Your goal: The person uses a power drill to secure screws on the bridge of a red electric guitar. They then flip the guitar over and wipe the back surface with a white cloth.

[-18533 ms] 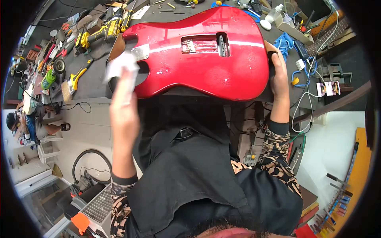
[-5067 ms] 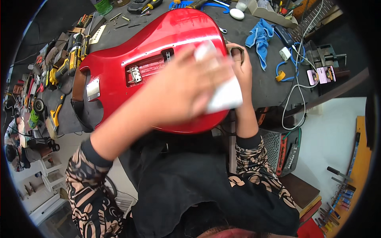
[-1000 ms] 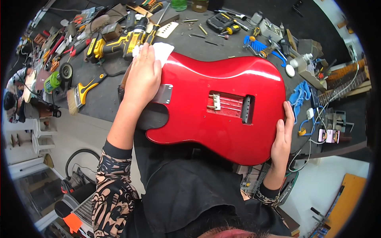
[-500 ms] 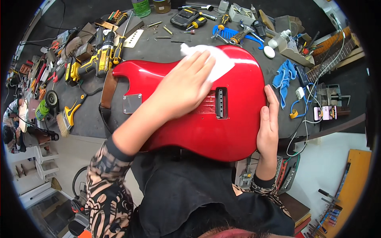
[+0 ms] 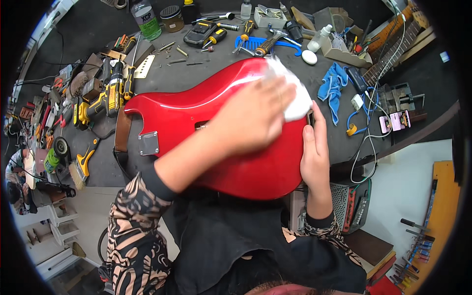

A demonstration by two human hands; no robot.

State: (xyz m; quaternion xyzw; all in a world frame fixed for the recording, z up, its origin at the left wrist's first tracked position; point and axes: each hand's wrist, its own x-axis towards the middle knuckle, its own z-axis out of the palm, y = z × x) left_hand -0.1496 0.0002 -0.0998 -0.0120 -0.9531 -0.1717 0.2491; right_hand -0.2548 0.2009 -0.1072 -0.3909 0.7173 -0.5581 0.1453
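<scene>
A glossy red electric guitar body [image 5: 255, 179] lies back side up along the bench's near edge. Against its far right part my left hand [image 5: 255, 113] presses a white cloth [image 5: 299, 101], fingers closed over it and blurred by motion. My right hand [image 5: 315, 160] holds the body's right end, thumb against the rim and fingers stretched along it. The metal neck plate [image 5: 148, 143] shows at the left. My left hand and forearm hide most of the cavity in the middle of the back.
Left of the body are a yellow-black cordless drill [image 5: 110, 96], a brown strap [image 5: 122, 130] and a paintbrush [image 5: 84, 162]. Screwdrivers, a blue comb-like tool [image 5: 258, 43] and a green bottle [image 5: 146, 22] lie or stand beyond. A blue cloth [image 5: 335, 86] and cables lie to the right.
My left hand has slid the cloth rightward over the body toward its right end, uncovering the upper middle. My right hand stays at that end. The whole view has shifted slightly.
</scene>
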